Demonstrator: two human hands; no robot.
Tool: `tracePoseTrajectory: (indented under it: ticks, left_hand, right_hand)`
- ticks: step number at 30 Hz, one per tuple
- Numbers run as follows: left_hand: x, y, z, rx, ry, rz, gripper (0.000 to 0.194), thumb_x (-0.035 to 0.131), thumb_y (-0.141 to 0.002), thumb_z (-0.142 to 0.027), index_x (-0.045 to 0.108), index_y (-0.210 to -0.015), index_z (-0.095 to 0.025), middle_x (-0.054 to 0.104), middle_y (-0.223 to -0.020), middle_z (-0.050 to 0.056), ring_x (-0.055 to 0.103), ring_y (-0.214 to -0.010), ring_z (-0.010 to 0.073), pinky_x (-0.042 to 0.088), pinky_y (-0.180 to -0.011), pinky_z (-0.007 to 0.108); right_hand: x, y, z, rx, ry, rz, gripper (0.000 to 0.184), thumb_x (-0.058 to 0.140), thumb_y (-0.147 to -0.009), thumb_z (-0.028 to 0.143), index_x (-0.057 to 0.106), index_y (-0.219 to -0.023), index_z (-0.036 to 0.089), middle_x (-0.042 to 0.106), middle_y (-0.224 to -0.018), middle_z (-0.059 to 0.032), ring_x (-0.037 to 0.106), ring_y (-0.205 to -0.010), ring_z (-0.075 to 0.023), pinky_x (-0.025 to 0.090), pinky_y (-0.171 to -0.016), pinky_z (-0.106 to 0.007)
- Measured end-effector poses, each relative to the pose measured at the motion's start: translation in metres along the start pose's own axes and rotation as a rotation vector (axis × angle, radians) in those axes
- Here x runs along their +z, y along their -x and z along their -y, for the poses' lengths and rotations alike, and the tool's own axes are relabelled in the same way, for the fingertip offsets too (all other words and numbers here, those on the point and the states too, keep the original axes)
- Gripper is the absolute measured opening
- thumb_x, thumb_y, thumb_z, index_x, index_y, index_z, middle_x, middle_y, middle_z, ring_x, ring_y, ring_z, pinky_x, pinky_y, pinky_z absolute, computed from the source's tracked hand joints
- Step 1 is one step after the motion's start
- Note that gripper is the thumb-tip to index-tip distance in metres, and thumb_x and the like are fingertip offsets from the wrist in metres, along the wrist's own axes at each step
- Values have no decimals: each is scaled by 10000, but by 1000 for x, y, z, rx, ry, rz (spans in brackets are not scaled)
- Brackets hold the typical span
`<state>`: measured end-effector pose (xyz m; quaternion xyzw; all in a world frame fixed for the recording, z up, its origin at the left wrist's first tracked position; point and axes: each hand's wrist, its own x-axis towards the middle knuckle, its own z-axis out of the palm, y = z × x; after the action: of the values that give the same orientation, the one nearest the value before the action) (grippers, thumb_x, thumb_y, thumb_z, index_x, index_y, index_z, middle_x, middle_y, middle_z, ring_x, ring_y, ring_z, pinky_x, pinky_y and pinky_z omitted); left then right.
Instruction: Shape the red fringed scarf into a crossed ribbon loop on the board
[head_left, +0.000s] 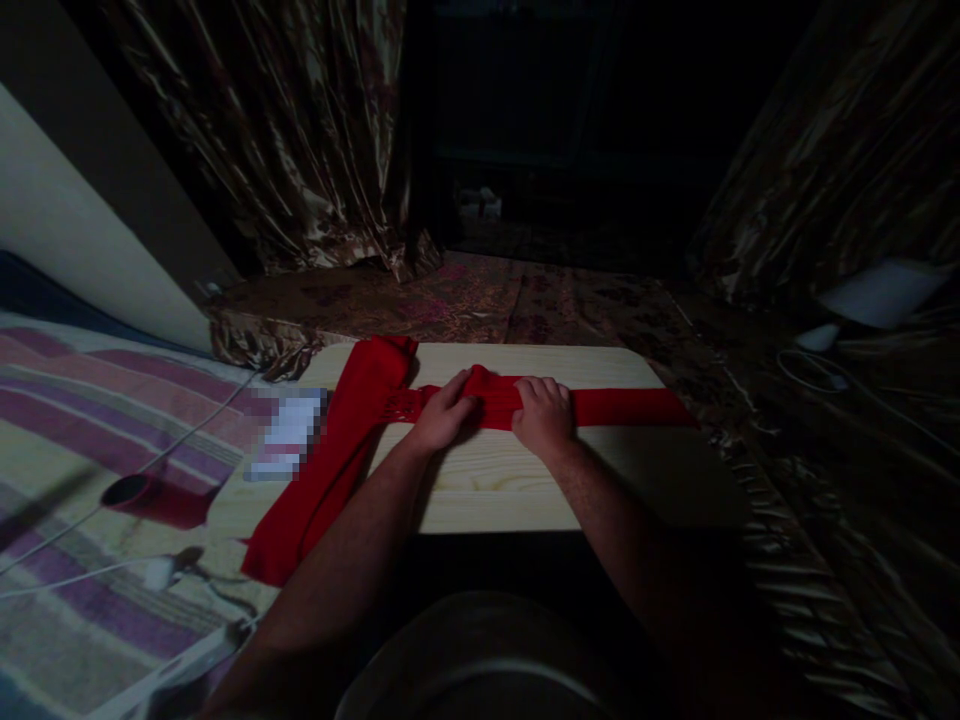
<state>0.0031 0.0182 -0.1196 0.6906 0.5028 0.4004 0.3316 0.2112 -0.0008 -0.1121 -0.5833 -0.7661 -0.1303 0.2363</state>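
Observation:
A red scarf (630,407) runs lengthwise across the pale wooden tabletop (495,480), with what looks like fringe at its left end. My left hand (446,412) grips the scarf near that end, and the fabric bunches up beside the thumb and fingers. A short way to the right, my right hand (544,412) has its fingers curled over the same strip. Another length of red cloth (322,480) lies slanting over the left side of the tabletop. Whether the two red pieces are joined, I cannot tell.
A blurred white item (289,435) lies at the tabletop's left edge. Left of it, a dark red cylinder (161,500) rests on striped bedding (60,440) among white cables. A white lamp (885,295) stands at right. Patterned curtains (300,130) hang behind; the room is dim.

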Motion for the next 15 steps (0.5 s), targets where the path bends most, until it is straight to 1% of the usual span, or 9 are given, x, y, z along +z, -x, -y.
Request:
tracePoseTrajectory:
  ticks: [2,3,6,8,11,13,15]
  left_hand:
    - [3,3,-3,26,-107,18,645,492,-908,-407,458,-1511,-182,458,-1558,61,418,-1444,216,298,-1212,347]
    - [4,3,-4,32,-158,18,638,473,-925,-419,451,-1514,-174,447,-1564,68,406,-1451,215,294,-1214,344]
    - [4,2,-4,-12,-290,-26,629,393,-981,-477,461,-1502,-132,500,-1519,120,468,-1408,235,347,-1177,356]
    - [1,0,-2,-57,-366,-72,624,340,-1003,-499,510,-1460,-109,565,-1452,154,528,-1356,258,374,-1147,380]
    - [-8,-3,2,-65,-472,-174,552,292,-1018,-433,633,-1320,-122,655,-1340,153,591,-1276,273,331,-1162,439]
    - [-14,-3,1,-37,-535,-289,484,327,-996,-359,676,-1233,-122,687,-1284,148,610,-1233,274,313,-1170,449]
    - [-16,0,-3,-6,-590,-384,419,395,-954,-309,684,-1191,-120,700,-1237,149,610,-1204,276,366,-1132,417]
  right_hand:
    - [0,0,-2,31,15,11,316,595,-773,140,628,-1086,175,669,-1086,-135,496,-1046,-301,340,-899,-432]
    - [1,0,-2,43,21,18,308,595,-772,138,630,-1076,175,670,-1067,-137,496,-1040,-302,343,-891,-429]
    - [1,0,-2,51,32,28,304,596,-782,145,629,-1083,173,668,-1060,-138,496,-1036,-302,348,-888,-423]
    - [2,0,-2,52,38,33,303,592,-787,146,628,-1087,173,666,-1058,-133,499,-1030,-301,351,-887,-422]
    - [2,0,-2,63,37,40,313,592,-786,142,626,-1095,173,664,-1055,-133,500,-1028,-303,354,-889,-426]
    - [2,0,-2,65,30,46,320,594,-788,141,624,-1105,172,661,-1063,-136,498,-1037,-305,354,-895,-428]
    - [2,0,-2,64,25,50,320,592,-790,141,624,-1107,171,660,-1069,-135,498,-1041,-303,355,-899,-429]
